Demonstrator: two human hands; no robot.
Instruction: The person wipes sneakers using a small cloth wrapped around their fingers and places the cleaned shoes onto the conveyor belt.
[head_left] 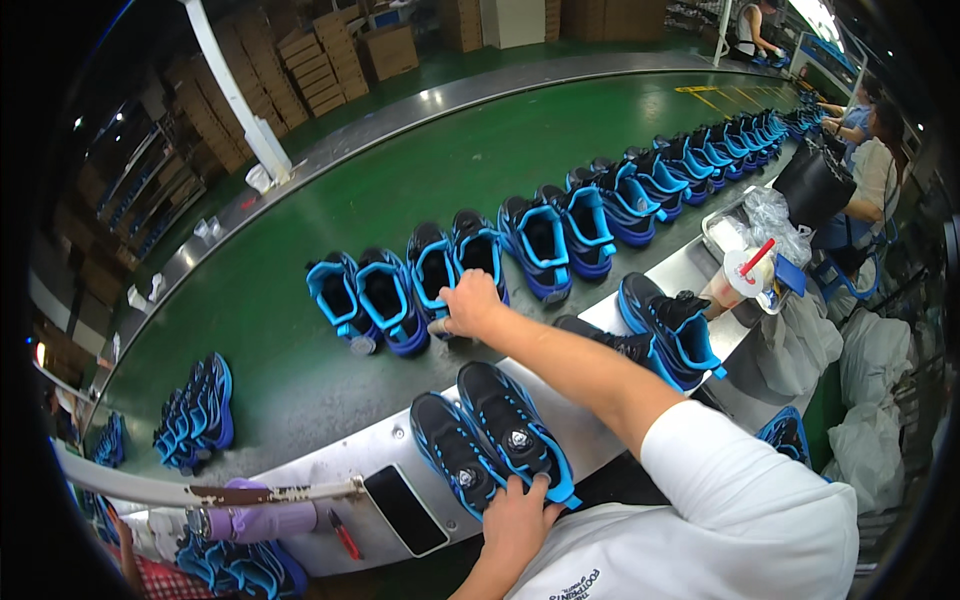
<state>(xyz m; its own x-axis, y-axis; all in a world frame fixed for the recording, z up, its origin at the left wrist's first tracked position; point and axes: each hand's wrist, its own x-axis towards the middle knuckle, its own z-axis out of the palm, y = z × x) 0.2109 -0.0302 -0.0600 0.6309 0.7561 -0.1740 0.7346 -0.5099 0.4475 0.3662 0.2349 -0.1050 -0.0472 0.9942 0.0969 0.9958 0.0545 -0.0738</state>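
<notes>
My right hand [470,305] reaches across to the green surface and closes on the heels of a pair of black and blue sneakers [432,262]. Its fingers partly cover the heels. Close to my body, my left hand [520,525] is closed at the heel end of another pair of sneakers [465,450], which rests on the metal ledge with toes pointing away. Round dials show on the tongues of this pair. Just left of my right hand stands one more pair [380,300], heels toward me.
A long row of sneakers [690,160] runs to the far right. On the metal ledge [350,450] lie a black phone [405,510] and a red-handled tool [345,538]. To the right are loose sneakers [670,325] and a drink cup [735,280]. Other people [870,170] sit beyond.
</notes>
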